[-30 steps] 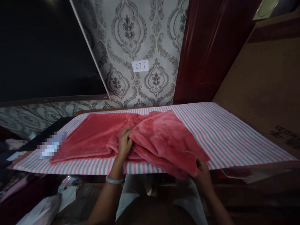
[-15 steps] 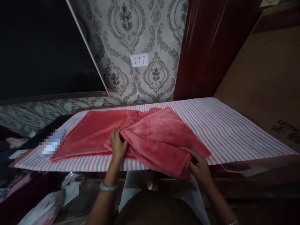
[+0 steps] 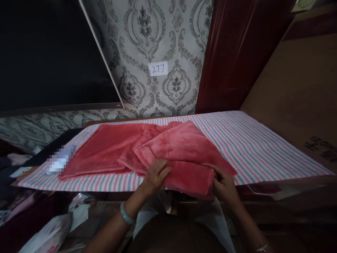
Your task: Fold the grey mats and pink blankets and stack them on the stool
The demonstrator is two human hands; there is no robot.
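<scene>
A plush coral-red garment or blanket, its exact kind unclear, lies partly folded on a striped cloth; I see this red plush fabric (image 3: 184,144) bunched in the middle, with a flat part stretching left. My left hand (image 3: 157,175) is closed on the near edge of the fold, fingertips pressed into the fabric. At the right, my right hand (image 3: 223,184) grips the fold's near right corner, thumb hidden behind the cloth. Between the two hands a folded strip hangs slightly over the table's front edge. A bracelet circles my left wrist.
The striped cloth (image 3: 263,151) covers the table. A blurred pale object (image 3: 61,160) lies at its left. Behind stand a dark screen (image 3: 52,52) and a patterned wall with a "277" label (image 3: 158,68). A large cardboard box (image 3: 297,91) borders the right. Bags and clothes lie below left.
My left hand has let go of the fabric near the middle and moved right and nearer to me, onto the fold's near edge. My right hand stays at its corner.
</scene>
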